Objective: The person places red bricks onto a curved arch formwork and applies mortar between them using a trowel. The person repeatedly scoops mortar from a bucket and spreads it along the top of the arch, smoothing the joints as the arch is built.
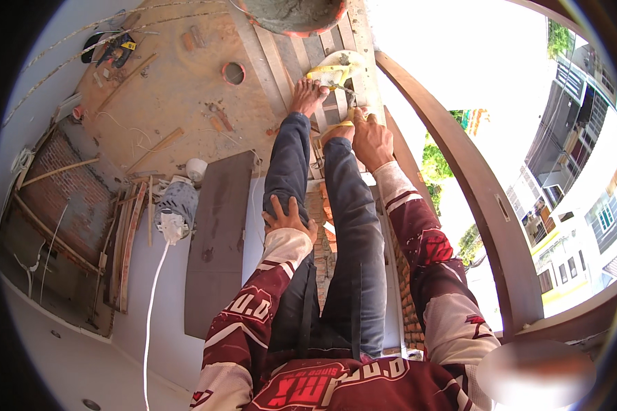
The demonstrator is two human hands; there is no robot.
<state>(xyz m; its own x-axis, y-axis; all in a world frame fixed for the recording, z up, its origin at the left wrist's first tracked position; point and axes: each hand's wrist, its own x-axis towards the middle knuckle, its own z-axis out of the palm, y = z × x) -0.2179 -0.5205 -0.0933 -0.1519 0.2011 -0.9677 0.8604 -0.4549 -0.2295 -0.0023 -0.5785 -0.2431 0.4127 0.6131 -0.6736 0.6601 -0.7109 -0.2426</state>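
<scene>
My left hand (289, 220) rests on my left trouser leg (289, 168) near the knee, its fingers spread. Reaching down beside my right foot (339, 133), my right hand (373, 142) has its fingers drawn together. What those fingers hold, if anything, is too small to make out. Just beyond them lies a pale rounded object with a yellow strap-like part (330, 72), and a thin dark tool is partly visible there. My bare left foot (308, 96) stands on the wooden planks (275, 68).
An orange-rimmed tub of wet grey mortar (301, 29) stands ahead. A small round orange-rimmed container (234, 73) sits on the dusty floor. Loose wood pieces (161, 147) lie to the left. A curved brown frame (452, 164) borders a bright opening at right. A white cable (154, 308) hangs at left.
</scene>
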